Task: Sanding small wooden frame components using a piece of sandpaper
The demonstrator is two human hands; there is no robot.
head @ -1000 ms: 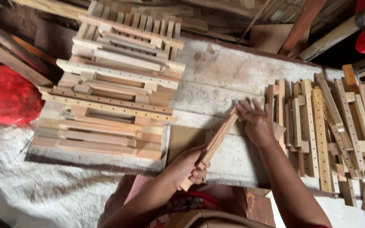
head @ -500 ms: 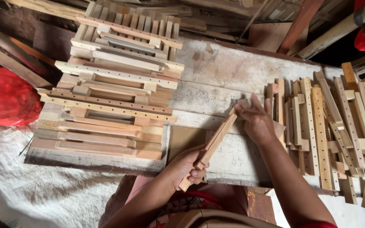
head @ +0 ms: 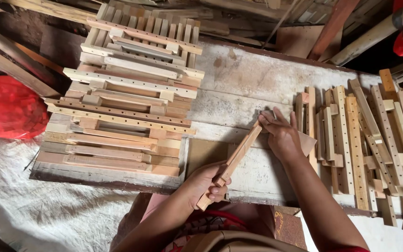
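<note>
A narrow wooden strip (head: 233,162) is lying slantwise over the pale table (head: 253,79), its near end being gripped in the curled left hand (head: 207,183). The right hand (head: 280,135) is pressing a sheet of sandpaper (head: 307,142) against its far end, fingers closed. Stacked wooden frames (head: 127,93) are sitting just beside, to the left.

The left hand (head: 207,183) is gripping a slat's (head: 233,163) lower end while the right hand (head: 281,135) is pressing sandpaper (head: 307,142) against its top.
</note>
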